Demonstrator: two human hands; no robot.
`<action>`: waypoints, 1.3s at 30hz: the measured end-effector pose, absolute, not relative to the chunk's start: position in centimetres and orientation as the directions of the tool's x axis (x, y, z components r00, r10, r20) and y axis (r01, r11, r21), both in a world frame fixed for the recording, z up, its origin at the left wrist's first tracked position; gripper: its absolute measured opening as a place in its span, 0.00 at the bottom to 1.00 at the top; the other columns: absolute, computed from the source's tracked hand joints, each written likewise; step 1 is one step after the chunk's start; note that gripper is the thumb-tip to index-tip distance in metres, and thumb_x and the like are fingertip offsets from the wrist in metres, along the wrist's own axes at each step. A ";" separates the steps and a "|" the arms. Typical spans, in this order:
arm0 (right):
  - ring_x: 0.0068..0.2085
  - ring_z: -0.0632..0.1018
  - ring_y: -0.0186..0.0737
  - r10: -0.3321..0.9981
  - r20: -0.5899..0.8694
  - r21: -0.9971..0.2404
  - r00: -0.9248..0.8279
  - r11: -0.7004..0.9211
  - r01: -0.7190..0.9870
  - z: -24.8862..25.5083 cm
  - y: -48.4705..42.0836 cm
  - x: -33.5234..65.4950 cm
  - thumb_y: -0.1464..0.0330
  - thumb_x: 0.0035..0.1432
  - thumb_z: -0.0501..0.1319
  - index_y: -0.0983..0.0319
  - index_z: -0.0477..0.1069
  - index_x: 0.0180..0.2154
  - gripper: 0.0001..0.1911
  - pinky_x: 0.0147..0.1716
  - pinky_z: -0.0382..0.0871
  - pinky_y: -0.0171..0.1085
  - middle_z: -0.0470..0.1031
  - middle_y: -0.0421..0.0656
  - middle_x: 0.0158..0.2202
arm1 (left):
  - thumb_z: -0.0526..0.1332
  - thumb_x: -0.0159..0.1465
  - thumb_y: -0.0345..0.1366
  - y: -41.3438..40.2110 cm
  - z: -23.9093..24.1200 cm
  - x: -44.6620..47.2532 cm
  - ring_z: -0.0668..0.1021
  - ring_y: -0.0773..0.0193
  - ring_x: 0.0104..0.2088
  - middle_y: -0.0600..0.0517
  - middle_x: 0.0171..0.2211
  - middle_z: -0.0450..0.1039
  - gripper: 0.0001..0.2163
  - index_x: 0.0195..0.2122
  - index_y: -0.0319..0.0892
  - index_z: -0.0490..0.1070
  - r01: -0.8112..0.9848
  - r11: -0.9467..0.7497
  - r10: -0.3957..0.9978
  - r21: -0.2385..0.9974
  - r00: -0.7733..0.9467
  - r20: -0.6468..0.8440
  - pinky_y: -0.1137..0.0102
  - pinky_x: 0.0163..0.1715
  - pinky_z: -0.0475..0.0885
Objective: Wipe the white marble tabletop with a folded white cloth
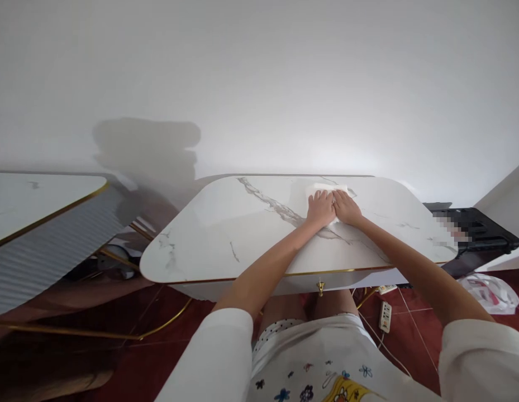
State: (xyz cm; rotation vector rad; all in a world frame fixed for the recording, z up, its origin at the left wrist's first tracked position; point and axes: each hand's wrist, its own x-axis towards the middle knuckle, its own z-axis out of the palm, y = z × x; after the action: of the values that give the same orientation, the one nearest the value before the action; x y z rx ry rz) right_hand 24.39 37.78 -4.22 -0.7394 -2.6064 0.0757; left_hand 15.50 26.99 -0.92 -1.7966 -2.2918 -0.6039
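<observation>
A white cloth or paper towel lies on the far middle of a white marble-look table with a gold rim. My left hand and my right hand rest side by side on the cloth, fingers stretched flat and pressing it onto the tabletop. Most of the cloth is hidden under my hands; only its far edge shows.
A second white table with a ribbed side stands at the left. A black object sits at the table's right end. A power strip and a plastic bag lie on the red tiled floor. A white wall is behind.
</observation>
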 end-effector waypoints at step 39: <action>0.62 0.63 0.52 0.506 0.406 -0.170 -0.761 0.860 0.481 -3.9 47.7 18.0 0.69 0.66 0.42 0.70 0.62 0.58 0.24 0.60 0.59 0.51 0.65 0.56 0.60 | 0.46 0.67 0.34 37.6 -1.5 9.3 0.62 0.52 0.61 0.47 0.60 0.64 0.19 0.57 0.43 0.64 0.955 0.246 0.870 0.168 -0.294 0.395 0.55 0.59 0.59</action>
State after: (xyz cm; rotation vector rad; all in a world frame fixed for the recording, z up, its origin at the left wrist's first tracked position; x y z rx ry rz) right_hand 18.01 47.75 -3.90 -0.7261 -2.5884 0.0766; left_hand 9.27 37.58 -1.49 -1.7150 -2.2961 -0.5593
